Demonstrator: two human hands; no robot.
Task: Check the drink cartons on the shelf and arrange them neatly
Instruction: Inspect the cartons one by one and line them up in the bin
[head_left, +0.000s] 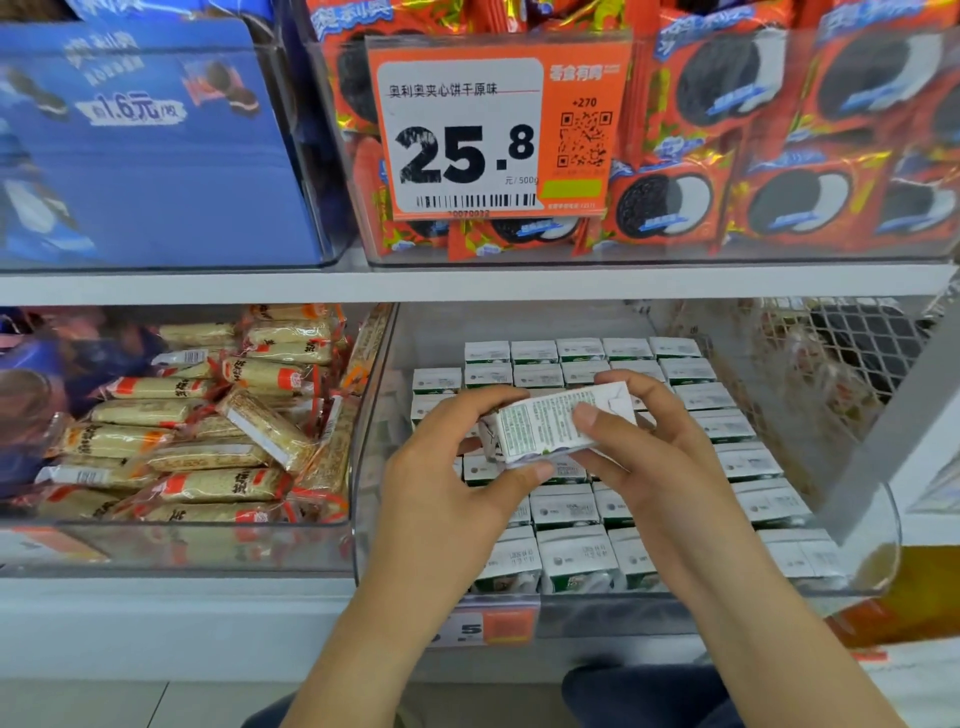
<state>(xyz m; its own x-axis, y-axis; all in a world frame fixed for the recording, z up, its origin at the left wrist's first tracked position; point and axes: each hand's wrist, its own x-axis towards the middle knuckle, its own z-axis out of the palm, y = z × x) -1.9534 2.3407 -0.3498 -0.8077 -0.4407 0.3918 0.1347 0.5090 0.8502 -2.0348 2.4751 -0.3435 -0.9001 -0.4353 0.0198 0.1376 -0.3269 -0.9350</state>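
A small white drink carton (545, 423) lies on its side above the clear bin (878, 525), its printed panel facing up. My left hand (452, 462) grips its left end, thumb under the front edge. My right hand (644, 441) holds its right end, thumb pressed on the printed face. Below them, several white and green cartons (576, 556) stand upright in rows that fill the bin. The hands hide some of the middle rows.
To the left, a clear bin (171, 540) holds several orange-wrapped snack bars. A white shelf board (467, 283) runs above, carrying cookie packs and an orange price tag (498, 130). A wire mesh panel (831, 353) stands at the right. Another price label (488, 626) sits under the carton bin.
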